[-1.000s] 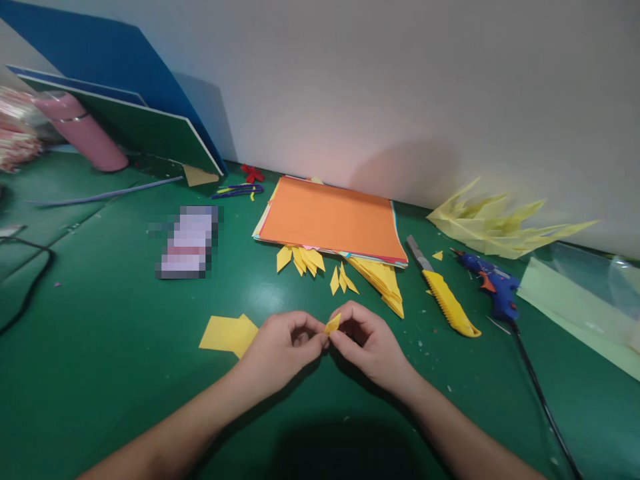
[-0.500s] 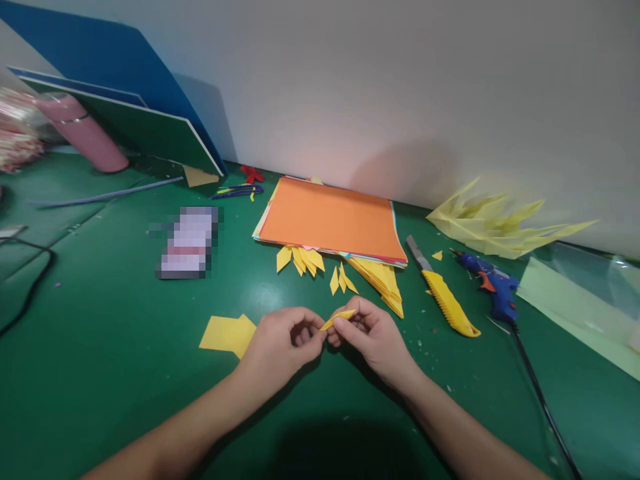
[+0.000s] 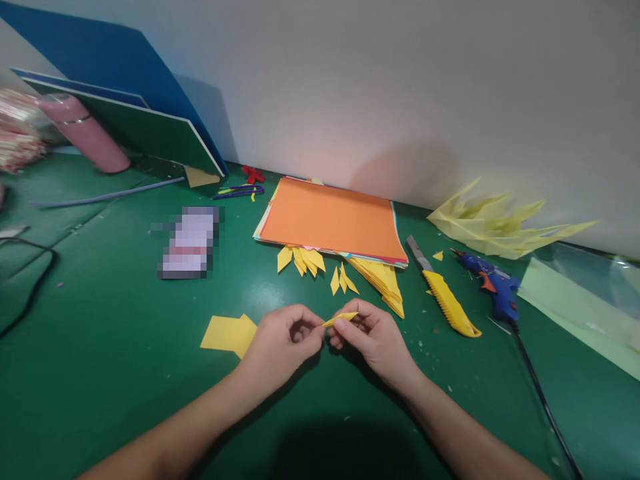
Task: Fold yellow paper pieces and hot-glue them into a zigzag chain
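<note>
My left hand (image 3: 283,343) and my right hand (image 3: 370,340) meet over the green table (image 3: 115,347), both pinching one small folded yellow paper piece (image 3: 341,318) between thumbs and forefingers. The piece lies nearly flat, its tip pointing right. A flat yellow paper square (image 3: 227,333) lies on the table just left of my left hand. Several folded yellow paper petals (image 3: 305,260) lie beyond my hands, by the edge of a stack of coloured paper with an orange sheet on top (image 3: 330,217).
A yellow utility knife (image 3: 445,297) and a blue glue gun (image 3: 493,287) with its black cord lie to the right. Pale yellow paper spikes (image 3: 493,223) rest by the wall. Blue and green boards (image 3: 120,113) and a pink bottle (image 3: 87,137) stand at the back left.
The yellow piece, which stood up between my fingertips, has been turned flatter and drawn out to the right. My hands stay in about the same spot.
</note>
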Demonstrator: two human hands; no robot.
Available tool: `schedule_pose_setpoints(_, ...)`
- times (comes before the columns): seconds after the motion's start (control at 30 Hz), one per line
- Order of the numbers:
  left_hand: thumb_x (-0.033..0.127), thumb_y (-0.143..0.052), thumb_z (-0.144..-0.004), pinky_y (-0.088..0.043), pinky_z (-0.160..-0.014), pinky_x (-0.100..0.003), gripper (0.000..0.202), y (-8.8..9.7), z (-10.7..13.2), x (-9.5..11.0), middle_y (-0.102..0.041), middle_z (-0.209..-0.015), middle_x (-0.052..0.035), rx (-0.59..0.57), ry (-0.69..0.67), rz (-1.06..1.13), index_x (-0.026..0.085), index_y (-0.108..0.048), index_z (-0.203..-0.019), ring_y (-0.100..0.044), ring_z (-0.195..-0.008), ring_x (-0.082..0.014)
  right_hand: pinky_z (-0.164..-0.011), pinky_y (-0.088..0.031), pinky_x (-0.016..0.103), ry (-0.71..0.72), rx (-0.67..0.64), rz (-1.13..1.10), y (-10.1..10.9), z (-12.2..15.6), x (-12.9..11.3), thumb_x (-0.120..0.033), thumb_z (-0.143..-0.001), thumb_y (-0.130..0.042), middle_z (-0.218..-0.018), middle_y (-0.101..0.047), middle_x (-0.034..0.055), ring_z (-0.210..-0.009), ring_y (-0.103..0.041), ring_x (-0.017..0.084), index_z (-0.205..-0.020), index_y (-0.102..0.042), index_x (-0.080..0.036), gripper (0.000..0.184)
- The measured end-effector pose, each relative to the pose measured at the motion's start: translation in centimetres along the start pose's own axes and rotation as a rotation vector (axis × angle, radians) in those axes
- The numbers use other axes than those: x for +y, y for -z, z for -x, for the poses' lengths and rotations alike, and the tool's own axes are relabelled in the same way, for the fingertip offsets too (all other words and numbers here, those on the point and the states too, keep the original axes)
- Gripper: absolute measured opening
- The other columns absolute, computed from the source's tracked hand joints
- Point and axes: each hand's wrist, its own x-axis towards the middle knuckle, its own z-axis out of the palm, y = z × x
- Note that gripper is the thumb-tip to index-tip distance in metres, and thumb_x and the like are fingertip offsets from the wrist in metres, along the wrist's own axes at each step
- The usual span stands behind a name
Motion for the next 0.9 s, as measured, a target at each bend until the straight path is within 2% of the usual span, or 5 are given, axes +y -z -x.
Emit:
schedule_pose_setpoints(0.23,0.023,-0.054,-0.072,-0.038,-0.048,-0.020,0.010,-0.21,0.04,0.50,-0.060,-0.059,0.0019,-0.028,0.015,0.055,0.017,-0.056,-0.065,-0.047,-0.051,-0.0088,-0.053,-0.051,0.026,0.013,-0.012,-0.005,-0.11,-0.01,0.13,-0.050,-0.069,-0.073,-0.057,-0.064,-0.0017,-0.049,-0.059,0.011,-0.070,-0.056,-0.019,0.035)
schedule_pose_setpoints(0.4,0.031,-0.057,-0.074,-0.038,-0.047,-0.019,0.015,-0.31,-0.06,0.40,-0.062,-0.064,0.0006,-0.133,0.058,0.219,0.016,-0.056,-0.071,-0.048,-0.051,-0.0079,-0.053,-0.051,0.024,0.045,-0.036,-0.004,-0.19,0.00,0.06,-0.048,-0.072,-0.071,-0.057,-0.060,-0.0039,-0.050,-0.058,0.010,-0.073,-0.057,-0.019,0.033)
schedule_pose_setpoints(0.5,0.033,-0.054,-0.078,-0.037,-0.046,-0.019,0.019,-0.30,-0.06,0.26,-0.061,-0.064,0.0012,-0.153,0.060,0.232,0.016,-0.056,-0.070,-0.046,-0.048,-0.0067,-0.053,-0.050,0.023,0.046,-0.053,-0.008,-0.20,0.04,0.08,-0.048,-0.073,-0.070,-0.056,-0.060,-0.0043,-0.050,-0.057,0.009,-0.073,-0.057,-0.018,0.032)
schedule_pose_setpoints(0.7,0.029,-0.052,-0.081,-0.038,-0.051,-0.020,0.018,-0.17,0.06,0.59,-0.061,-0.063,0.0006,-0.173,-0.031,0.259,0.016,-0.055,-0.069,-0.050,-0.055,-0.0088,-0.050,-0.048,0.023,-0.019,-0.078,-0.106,-0.36,0.07,0.10,-0.047,-0.071,-0.072,-0.056,-0.061,-0.0039,-0.048,-0.056,0.009,-0.073,-0.058,-0.018,0.033)
schedule_pose_setpoints(0.9,0.036,-0.056,-0.081,-0.038,-0.054,-0.021,0.022,0.16,-0.31,0.46,-0.061,-0.065,0.0002,-0.275,0.028,0.391,0.016,-0.055,-0.073,-0.046,-0.054,-0.0080,-0.046,-0.043,0.019,-0.161,-0.144,-0.307,-0.44,-0.01,-0.14,-0.044,-0.067,-0.077,-0.054,-0.060,-0.0048,-0.044,-0.053,0.006,-0.069,-0.059,-0.017,0.033)
